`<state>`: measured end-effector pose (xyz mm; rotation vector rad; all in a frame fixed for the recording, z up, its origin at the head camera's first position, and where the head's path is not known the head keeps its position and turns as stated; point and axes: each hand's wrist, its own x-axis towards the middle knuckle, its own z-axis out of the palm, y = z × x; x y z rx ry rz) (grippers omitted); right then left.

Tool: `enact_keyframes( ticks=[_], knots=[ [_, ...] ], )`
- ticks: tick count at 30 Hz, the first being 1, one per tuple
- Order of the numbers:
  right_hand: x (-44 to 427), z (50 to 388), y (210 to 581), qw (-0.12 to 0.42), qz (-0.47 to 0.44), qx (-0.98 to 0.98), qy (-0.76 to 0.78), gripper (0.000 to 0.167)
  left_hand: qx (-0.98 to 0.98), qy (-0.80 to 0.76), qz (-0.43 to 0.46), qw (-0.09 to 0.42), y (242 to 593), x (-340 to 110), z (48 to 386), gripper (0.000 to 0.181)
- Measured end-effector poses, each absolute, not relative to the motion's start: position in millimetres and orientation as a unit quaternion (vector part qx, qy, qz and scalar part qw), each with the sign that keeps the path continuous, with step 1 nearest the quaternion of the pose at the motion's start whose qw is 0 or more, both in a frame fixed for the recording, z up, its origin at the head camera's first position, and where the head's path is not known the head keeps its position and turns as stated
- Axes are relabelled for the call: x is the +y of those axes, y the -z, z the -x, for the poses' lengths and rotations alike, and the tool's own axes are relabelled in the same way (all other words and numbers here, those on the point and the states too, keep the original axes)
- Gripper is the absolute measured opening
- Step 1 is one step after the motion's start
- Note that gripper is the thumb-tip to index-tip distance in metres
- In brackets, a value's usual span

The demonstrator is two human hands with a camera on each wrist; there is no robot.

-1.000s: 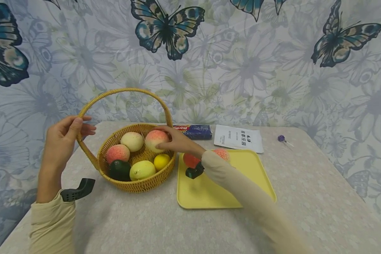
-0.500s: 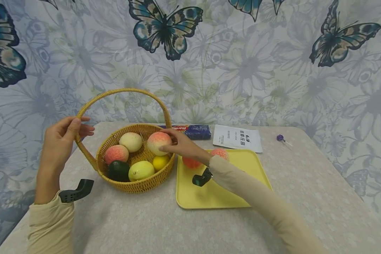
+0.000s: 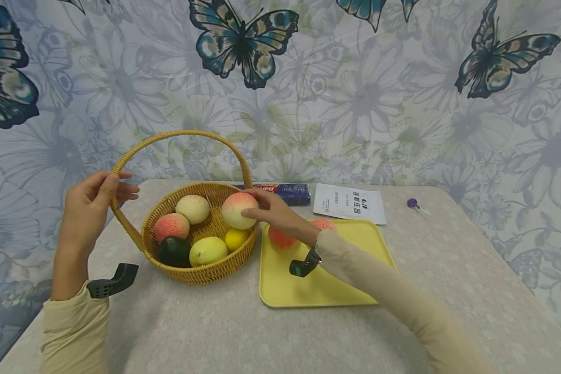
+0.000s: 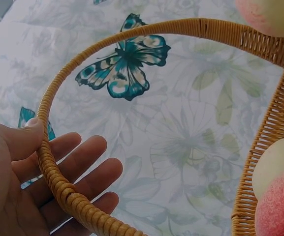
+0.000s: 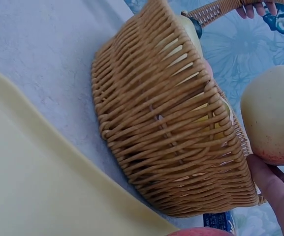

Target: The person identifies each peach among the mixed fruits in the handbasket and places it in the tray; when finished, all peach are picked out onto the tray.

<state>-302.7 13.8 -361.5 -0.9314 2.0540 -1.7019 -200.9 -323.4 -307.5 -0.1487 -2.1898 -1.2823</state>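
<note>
A wicker basket point(image 3: 215, 270) with a tall arched handle point(image 3: 182, 133) stands left of centre. My left hand point(image 3: 88, 210) grips the handle's left side, thumb in front and fingers behind it, as the left wrist view point(image 4: 73, 177) also shows. A pale peach with a pink blush point(image 3: 237, 209) is held by my right hand point(image 3: 280, 213) at the basket's right rim; in the right wrist view the peach point(image 5: 274, 115) is above the rim. Inside the basket lie a pinkish peach point(image 3: 172, 227), a pale round fruit point(image 3: 193, 209), a dark green avocado point(image 3: 174, 252), a yellow-green oval fruit point(image 3: 209, 251) and a small yellow fruit point(image 3: 236, 239).
Right of the basket lies a yellow tray point(image 3: 290, 293) bearing a red fruit point(image 3: 280, 238) and a pink textured fruit point(image 3: 324, 224), partly behind my right arm. Behind are a blue pasta box point(image 3: 292, 194), a white packet point(image 3: 350, 202) and a purple lollipop point(image 3: 412, 202).
My right hand has lifted the blushed peach from inside the basket and moved it right, toward the rim. My left hand stays on the handle.
</note>
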Motion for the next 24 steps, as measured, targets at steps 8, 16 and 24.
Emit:
enact_keyframes(
  ticks=[8, 16, 24],
  knots=[
    [26.1, 297.9, 363.0, 0.165, 0.311, 0.708, 0.612, 0.049, -0.823, 0.481, 0.059, 0.297, 306.6, -321.7, 201.6, 0.034],
    [41.5, 291.8, 362.2, 0.170, 0.302, 0.700, 0.624, 0.051, -0.823, 0.483, 0.059, 0.293, 306.0, -322.5, 200.9, 0.035],
    [59.7, 285.4, 358.5, 0.163, 0.287, 0.706, 0.627, 0.051, -0.824, 0.481, 0.057, 0.295, 305.7, -321.9, 200.1, 0.034]
  ],
)
